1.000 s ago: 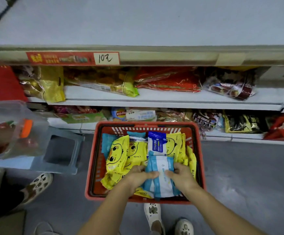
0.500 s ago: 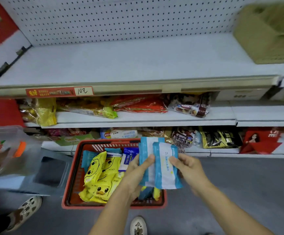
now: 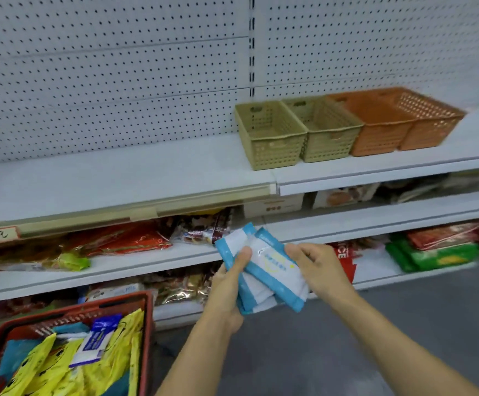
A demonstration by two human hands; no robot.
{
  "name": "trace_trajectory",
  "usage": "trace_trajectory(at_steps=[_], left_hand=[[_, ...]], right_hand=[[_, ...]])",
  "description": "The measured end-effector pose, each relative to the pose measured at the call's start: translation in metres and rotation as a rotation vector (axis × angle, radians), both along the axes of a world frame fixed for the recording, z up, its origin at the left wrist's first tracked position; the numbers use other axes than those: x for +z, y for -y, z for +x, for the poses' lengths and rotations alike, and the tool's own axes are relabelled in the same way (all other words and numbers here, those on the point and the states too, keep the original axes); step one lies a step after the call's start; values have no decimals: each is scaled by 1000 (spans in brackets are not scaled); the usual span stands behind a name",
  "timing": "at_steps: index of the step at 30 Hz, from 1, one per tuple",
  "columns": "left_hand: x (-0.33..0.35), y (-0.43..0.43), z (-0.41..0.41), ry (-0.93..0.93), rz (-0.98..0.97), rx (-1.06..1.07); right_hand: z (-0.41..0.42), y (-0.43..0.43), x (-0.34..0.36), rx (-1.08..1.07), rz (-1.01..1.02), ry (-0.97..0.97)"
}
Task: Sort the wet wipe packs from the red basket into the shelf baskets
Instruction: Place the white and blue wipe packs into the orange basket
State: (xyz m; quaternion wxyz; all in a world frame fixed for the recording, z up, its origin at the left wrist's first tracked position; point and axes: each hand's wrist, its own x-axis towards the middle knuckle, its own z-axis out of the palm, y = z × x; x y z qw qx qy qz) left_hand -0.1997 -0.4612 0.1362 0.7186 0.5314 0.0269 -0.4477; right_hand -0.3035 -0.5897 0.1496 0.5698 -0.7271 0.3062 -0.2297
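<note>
The left hand (image 3: 229,284) and right hand (image 3: 318,267) together grip two blue-and-white soft plastic wet wipe packs (image 3: 272,270) in the air before the lower shelves, to the right of the red plastic shopping basket (image 3: 69,310). Sorting looks barely begun: the olive-green perforated plastic baskets (image 3: 272,144) and orange perforated plastic baskets (image 3: 381,130) on the white metal shelf (image 3: 118,178) show nothing inside, while yellow packs (image 3: 43,364) fill the red one. Half a second ago the two packs hung just over that basket; they have since moved rightward, clear of it.

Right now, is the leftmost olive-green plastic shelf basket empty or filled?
Empty. The leftmost olive-green perforated plastic basket shows only bare inner walls and the visible part of its floor; no packs lie inside.
</note>
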Motion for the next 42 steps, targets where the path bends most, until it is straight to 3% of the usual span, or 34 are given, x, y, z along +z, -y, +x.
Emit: trace_trajectory(at_steps=[5,12,15,22,29,35,42], left_hand=[[22,73,-15,114,5,-19],[38,192,-13,288,-60,90],[54,257,1,369,-110,146],[95,396,17,306,-220,203],[113,472,57,185,-174,275],[110,506,91,125,-109,305],[104,546,110,58,-121,354]], right_hand=[[-25,73,25,5,115,-35],[-20,175,38,-209,408,218],[-16,230,49,-175,513,250],[0,357,87,-160,325,187],[15,484,115,-250,332,273],[90,594,105,-259,213,-2],[184,651,46,-243,293,-306]])
